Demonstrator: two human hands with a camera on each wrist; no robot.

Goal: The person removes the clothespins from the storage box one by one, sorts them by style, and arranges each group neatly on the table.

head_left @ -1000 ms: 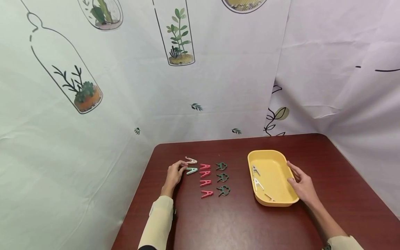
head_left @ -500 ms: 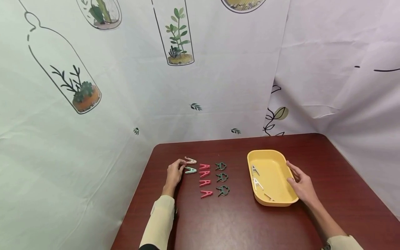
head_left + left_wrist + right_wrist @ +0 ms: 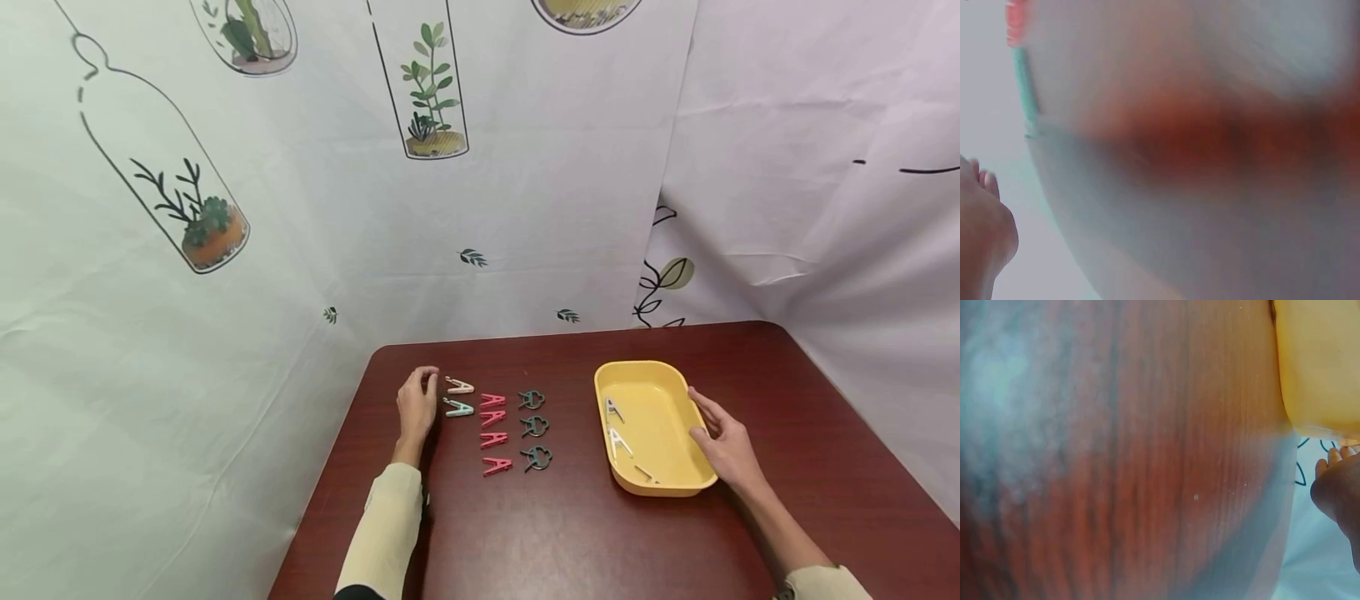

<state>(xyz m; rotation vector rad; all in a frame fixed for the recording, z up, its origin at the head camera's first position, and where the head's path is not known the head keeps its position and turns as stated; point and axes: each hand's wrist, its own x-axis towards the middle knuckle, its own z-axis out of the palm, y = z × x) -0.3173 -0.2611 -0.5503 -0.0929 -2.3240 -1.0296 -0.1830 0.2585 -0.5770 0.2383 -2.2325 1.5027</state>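
Observation:
At the left of the table, my left hand (image 3: 417, 404) is beside a mint-green clothespin (image 3: 459, 408) and a pale pink clothespin (image 3: 460, 386). Its loosely bent fingers hold nothing, and a gap separates them from both pins. The left wrist view has the hand (image 3: 985, 231) at its left edge, with the mint clothespin (image 3: 1026, 94) above it. My right hand (image 3: 726, 442) holds the right side of a yellow tray (image 3: 693, 487), thumb over the rim and fingers along the outer wall. Several pale clothespins, including a white one (image 3: 618, 442), lie along the tray's left side.
Right of the mint pin runs a column of several red clothespins (image 3: 494, 439). Beyond it is a column of dark green clips (image 3: 535, 426). The dark red table (image 3: 570, 533) meets a printed cloth backdrop (image 3: 525, 208) at the back and sides.
My left hand has drawn back left and away from the mint clothespin, which its fingertips were touching. That pin now lies more level. The right hand and tray have stayed put.

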